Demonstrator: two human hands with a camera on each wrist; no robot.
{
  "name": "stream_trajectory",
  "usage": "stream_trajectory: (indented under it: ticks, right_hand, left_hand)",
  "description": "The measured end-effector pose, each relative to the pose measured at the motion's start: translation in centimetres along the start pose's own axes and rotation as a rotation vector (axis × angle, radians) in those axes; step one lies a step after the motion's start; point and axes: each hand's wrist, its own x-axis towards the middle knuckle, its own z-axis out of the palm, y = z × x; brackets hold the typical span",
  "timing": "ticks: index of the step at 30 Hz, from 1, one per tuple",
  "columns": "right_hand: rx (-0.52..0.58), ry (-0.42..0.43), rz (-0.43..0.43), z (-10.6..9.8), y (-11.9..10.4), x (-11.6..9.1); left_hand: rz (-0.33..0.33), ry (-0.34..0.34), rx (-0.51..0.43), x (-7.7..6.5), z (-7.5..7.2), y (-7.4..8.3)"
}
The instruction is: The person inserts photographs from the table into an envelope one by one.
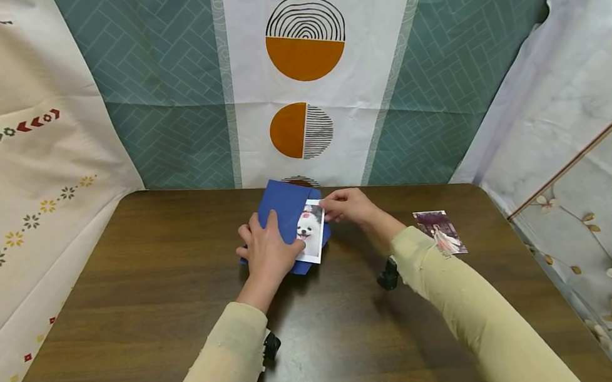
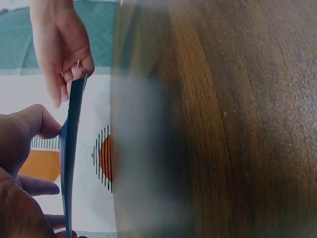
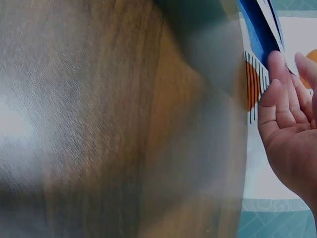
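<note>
A dark blue envelope (image 1: 284, 206) is held up near the table's back edge, seen edge-on as a thin dark strip in the left wrist view. My left hand (image 1: 268, 246) grips it from the left, thumb on its face and fingertips round its edge. A photo (image 1: 314, 240) of a fluffy white dog sticks out from the envelope's right side, its left part hidden. My right hand (image 1: 350, 205) pinches the photo's right edge near the upper corner. In the right wrist view, fingers (image 3: 277, 62) of that hand meet the edge where blue and white layers show.
A second photo (image 1: 438, 232), with a figure in pale clothing, lies on the brown wooden table (image 1: 147, 335) to the right, beyond my right forearm. Patterned cloths (image 1: 162, 75) hang along the back and both sides.
</note>
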Motion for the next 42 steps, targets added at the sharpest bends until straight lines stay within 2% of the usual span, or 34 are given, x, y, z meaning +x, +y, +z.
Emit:
stream_trajectory:
  ticks: [7,14,31,42]
  right_hand:
    - [-0.045,-0.026,0.026,-1.0,-0.5,-0.1]
    - [-0.076,-0.042,0.022,-1.1,-0.4,0.2]
    - [-0.026,0.022,-0.009,0.6,-1.0,0.6]
    - [-0.02,0.027,-0.005,1.2,-1.6,1.1]
  left_hand:
    - [-0.001,-0.001,0.01,0.0,0.1,0.1]
    - [0.005,-0.003,0.014,-0.1,0.1,0.3]
    - [0.021,0.022,0.007,-0.1,0.3,0.5]
    - [0.027,0.028,-0.019,-0.3,0.2,1.0]
